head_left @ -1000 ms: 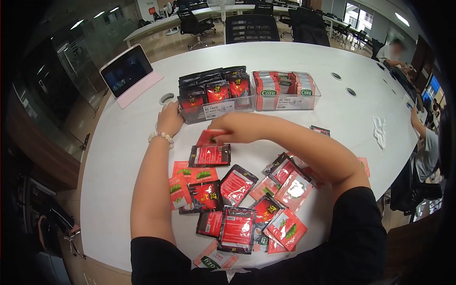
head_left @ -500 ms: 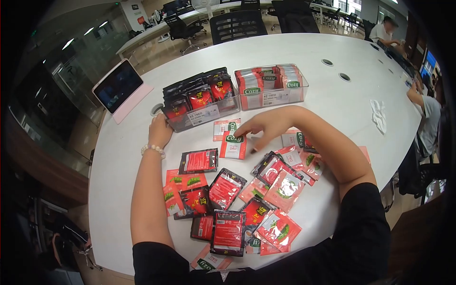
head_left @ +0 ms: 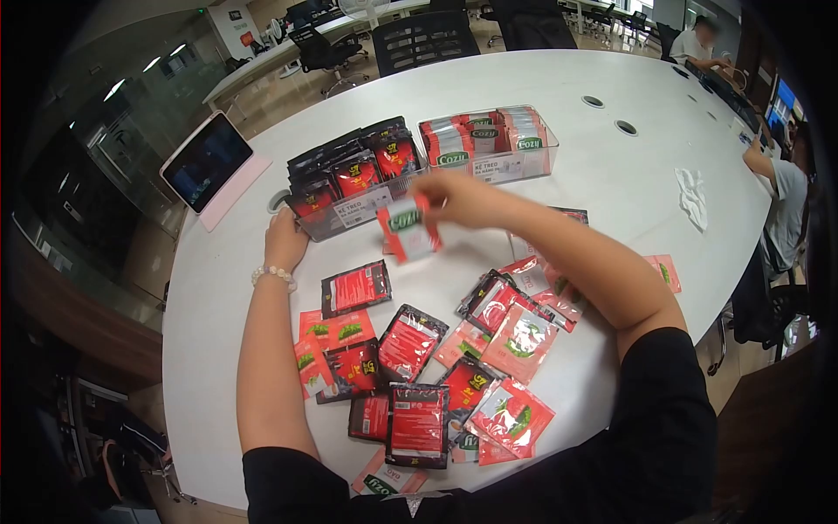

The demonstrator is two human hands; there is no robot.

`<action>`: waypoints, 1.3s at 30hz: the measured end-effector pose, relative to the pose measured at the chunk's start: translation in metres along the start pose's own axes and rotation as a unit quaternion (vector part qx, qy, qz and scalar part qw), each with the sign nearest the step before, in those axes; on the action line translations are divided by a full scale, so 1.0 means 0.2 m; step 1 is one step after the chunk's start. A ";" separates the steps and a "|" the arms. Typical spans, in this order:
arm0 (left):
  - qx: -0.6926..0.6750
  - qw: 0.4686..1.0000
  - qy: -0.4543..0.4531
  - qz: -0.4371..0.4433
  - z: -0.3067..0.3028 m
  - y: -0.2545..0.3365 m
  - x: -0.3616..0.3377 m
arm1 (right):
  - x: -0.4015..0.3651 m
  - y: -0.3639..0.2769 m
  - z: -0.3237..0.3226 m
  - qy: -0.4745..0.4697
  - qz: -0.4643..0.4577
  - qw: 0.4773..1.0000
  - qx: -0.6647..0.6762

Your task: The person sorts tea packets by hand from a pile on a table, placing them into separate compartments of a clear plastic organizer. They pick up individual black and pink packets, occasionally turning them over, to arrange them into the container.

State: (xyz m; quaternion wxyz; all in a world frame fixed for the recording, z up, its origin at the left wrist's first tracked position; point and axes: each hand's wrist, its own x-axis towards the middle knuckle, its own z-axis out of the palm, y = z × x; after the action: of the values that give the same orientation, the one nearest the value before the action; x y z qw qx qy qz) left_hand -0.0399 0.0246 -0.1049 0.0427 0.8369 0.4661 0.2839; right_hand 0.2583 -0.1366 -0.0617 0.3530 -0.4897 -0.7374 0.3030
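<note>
My right hand [head_left: 443,199] pinches a red-and-white Cozy tea sachet [head_left: 407,231] by its upper right, raised in front of the bins and slightly blurred. My left hand [head_left: 286,237] holds the left end of a clear plastic bin [head_left: 325,229] of black-and-red coffee sachets [head_left: 356,175]; its fingertips are partly hidden. Right of that bin stands a second clear bin [head_left: 528,168], filled with Cozy sachets [head_left: 484,138]. Nearer me lies a loose mix of coffee sachets [head_left: 417,426] and pink tea sachets [head_left: 521,342], some overlapping. My right forearm covers part of the pile.
A tablet [head_left: 208,162] in a pink cover stands at the left of the white table [head_left: 611,183]. A crumpled white tissue [head_left: 691,199] lies on the right. Cable holes [head_left: 627,128] pierce the tabletop. People sit along the right edge; black chairs [head_left: 425,42] stand behind.
My right hand has picked up the Cozy sachet it was touching and moved it up and left toward the bins. My left hand stays at the coffee bin. The view has shifted slightly.
</note>
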 end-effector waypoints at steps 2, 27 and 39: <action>-0.006 1.000 0.002 0.011 0.00 -0.01 0.01 | -0.03 -0.14 -0.14 0.145 0.015 0.989 -0.041; 0.020 1.000 0.008 0.020 0.02 -0.03 0.01 | -0.03 -0.17 -0.02 0.159 -0.217 0.885 -0.379; 0.037 0.999 -0.012 0.009 0.01 -0.03 0.01 | 0.19 -0.23 0.35 -0.137 -0.117 0.947 -0.265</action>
State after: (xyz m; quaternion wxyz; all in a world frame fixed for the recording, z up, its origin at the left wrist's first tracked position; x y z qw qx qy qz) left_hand -0.0431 0.0303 -0.1079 0.0145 0.8453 0.4681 0.2570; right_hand 0.1668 -0.1235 -0.0561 0.1391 -0.4292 -0.8846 0.1177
